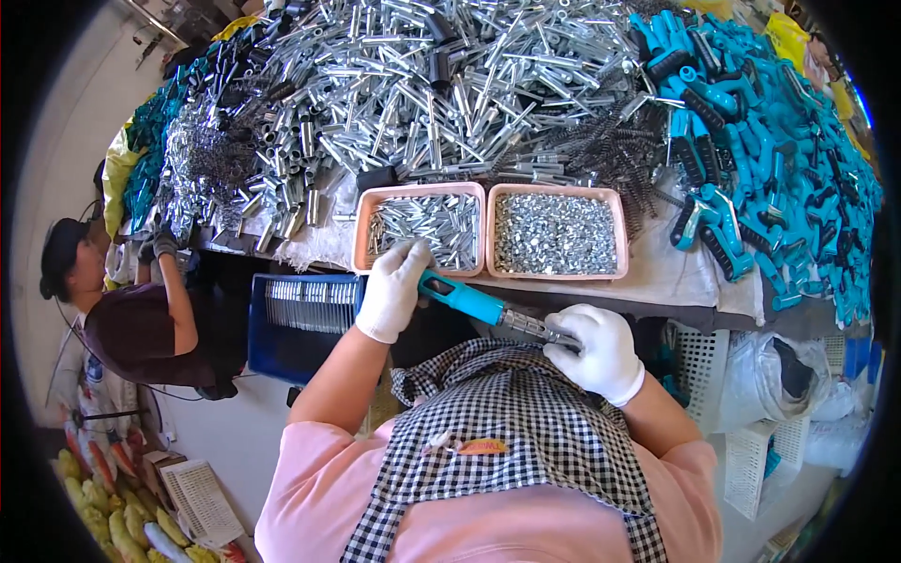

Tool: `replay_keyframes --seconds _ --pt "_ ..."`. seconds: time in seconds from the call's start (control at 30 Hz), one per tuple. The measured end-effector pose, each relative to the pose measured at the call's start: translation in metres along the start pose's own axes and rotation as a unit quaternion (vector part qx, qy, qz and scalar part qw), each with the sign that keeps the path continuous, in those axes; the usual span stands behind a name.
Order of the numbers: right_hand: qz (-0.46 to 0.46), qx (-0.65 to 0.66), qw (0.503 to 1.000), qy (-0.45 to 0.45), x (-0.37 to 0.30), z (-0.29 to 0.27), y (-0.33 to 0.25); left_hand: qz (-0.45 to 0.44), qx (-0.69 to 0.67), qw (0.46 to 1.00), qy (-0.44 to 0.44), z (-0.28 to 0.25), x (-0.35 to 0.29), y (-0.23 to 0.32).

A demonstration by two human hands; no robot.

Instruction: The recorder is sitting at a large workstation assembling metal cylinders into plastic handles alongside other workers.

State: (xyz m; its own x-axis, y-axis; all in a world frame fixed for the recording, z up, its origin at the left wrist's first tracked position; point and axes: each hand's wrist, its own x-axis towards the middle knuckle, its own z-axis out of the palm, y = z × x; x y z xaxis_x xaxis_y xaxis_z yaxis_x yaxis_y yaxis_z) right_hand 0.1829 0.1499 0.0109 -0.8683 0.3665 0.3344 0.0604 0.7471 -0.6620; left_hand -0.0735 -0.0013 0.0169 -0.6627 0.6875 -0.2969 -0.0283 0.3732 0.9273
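A teal tubular tool handle (pixel 471 301) with a slot in its side lies at a slant in front of my body. My left hand (pixel 392 289), in a white glove, is closed at its upper left end. From the handle's other end a metal shaft (pixel 527 325) sticks out. My right hand (pixel 598 351), also gloved in white, has its fingers closed round the far end of that shaft and hides its tip. Just beyond the hands stand a pink tray of small metal pins (pixel 424 225) and a pink tray of tiny metal pieces (pixel 554 233).
Heaped across the table are metal tubes (pixel 413 84), dark springs (pixel 615 155) and teal handles (pixel 741 141). A blue crate (pixel 263 328) of metal rods stands at the left. Beyond it a person (pixel 141 319) works at the table. White baskets (pixel 704 375) are at right.
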Motion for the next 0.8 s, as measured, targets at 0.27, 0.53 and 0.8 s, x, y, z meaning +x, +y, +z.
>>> replay_keyframes --seconds 0.27,0.53,0.8 --pt "-0.074 0.007 0.997 0.001 0.006 -0.005 -0.001 0.034 0.011 0.963 -0.266 0.007 -0.018 0.002" --pt "-0.009 0.001 0.994 -0.109 0.007 0.014 -0.004 0.237 0.099 0.922 -0.291 0.016 -0.019 0.002" --pt "0.016 0.09 0.988 -0.121 0.019 0.025 0.001 0.205 0.16 0.932 -0.254 0.038 -0.023 0.001"
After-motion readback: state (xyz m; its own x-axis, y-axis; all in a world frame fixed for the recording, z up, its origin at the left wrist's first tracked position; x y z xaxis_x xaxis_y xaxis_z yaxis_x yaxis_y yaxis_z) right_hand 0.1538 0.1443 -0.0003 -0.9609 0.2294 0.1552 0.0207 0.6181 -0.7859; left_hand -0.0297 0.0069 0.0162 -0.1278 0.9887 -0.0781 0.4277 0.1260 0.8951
